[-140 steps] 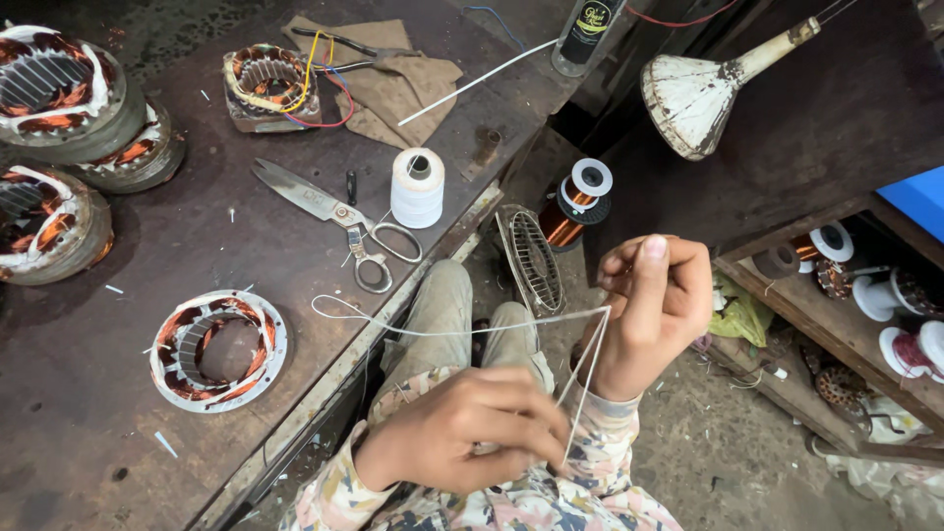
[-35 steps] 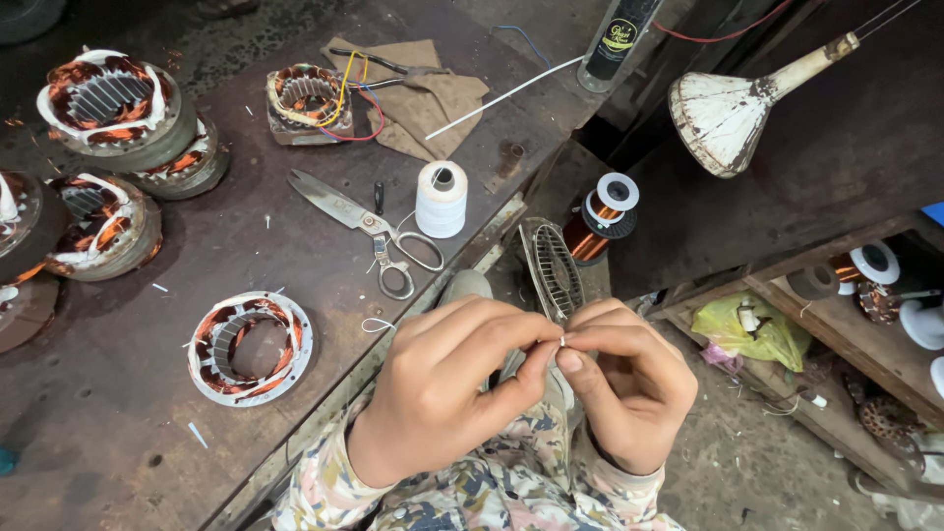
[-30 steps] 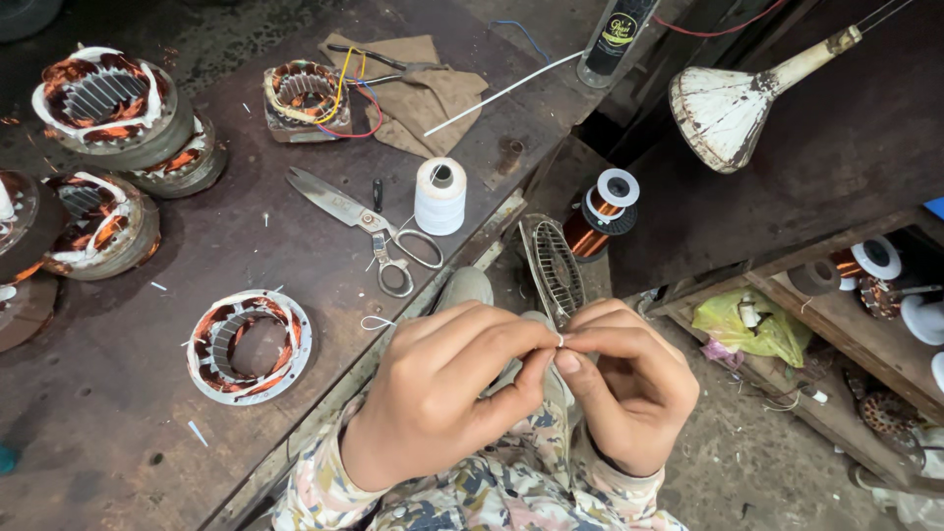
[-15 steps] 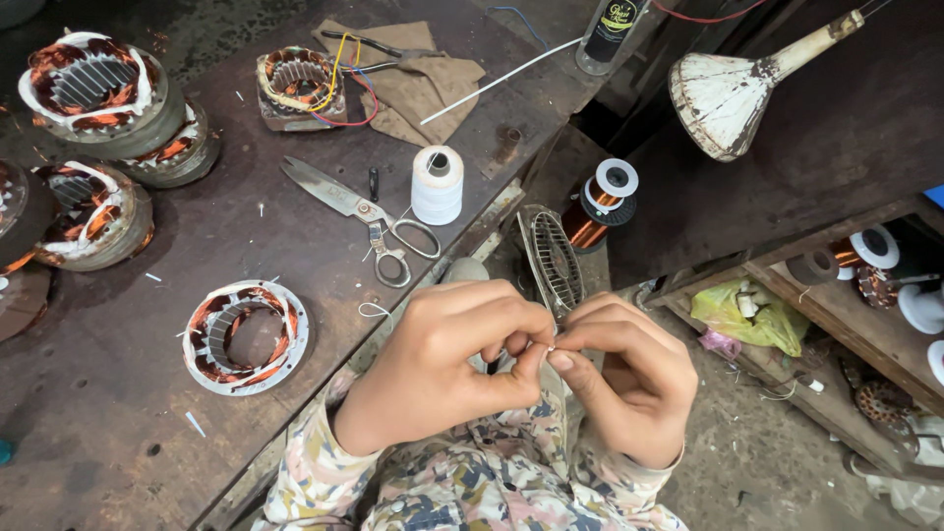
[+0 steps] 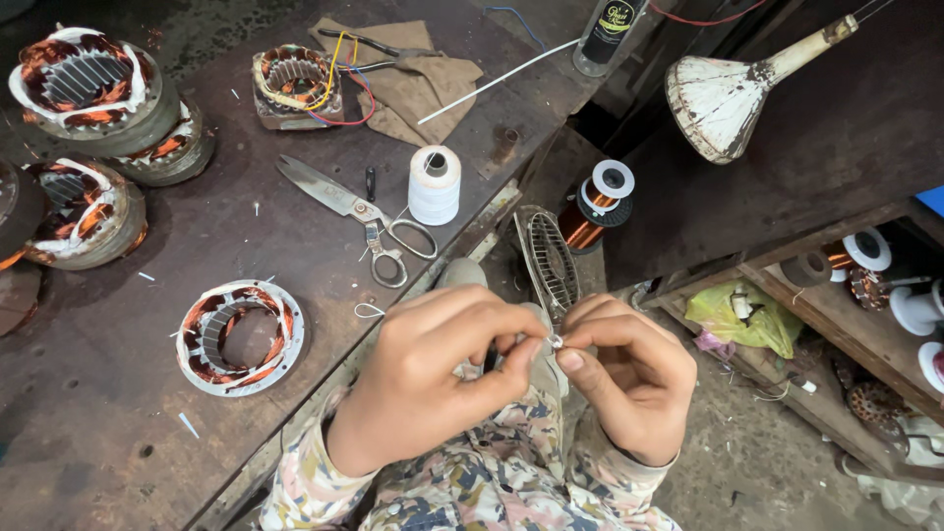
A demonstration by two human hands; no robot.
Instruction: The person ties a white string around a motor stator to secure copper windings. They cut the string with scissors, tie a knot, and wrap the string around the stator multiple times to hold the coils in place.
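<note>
My left hand (image 5: 433,379) and my right hand (image 5: 634,379) meet over my lap, fingertips pinched together on a small piece of white thread (image 5: 554,341). Both hands are closed on it; most of the thread is hidden by my fingers. A short loop of thread (image 5: 369,311) lies on the bench edge just left of my left hand. The white thread spool (image 5: 434,185) stands upright on the dark workbench (image 5: 118,433), with scissors (image 5: 359,214) lying beside it. A wound motor stator (image 5: 241,337) with copper coils lies flat at the bench's near side.
Several more stators (image 5: 93,98) sit at the bench's left and back, one on a brown cloth (image 5: 418,84) with coloured wires. A copper wire spool (image 5: 595,206), a fan grille (image 5: 553,261), a white funnel-shaped lamp shade (image 5: 723,98) and a shelf of spools (image 5: 885,285) lie to the right.
Earlier my right hand held the thread strands stretched up and apart from the left. Since then both hands have come together over my lap and stay pinched, shifting only slightly.
</note>
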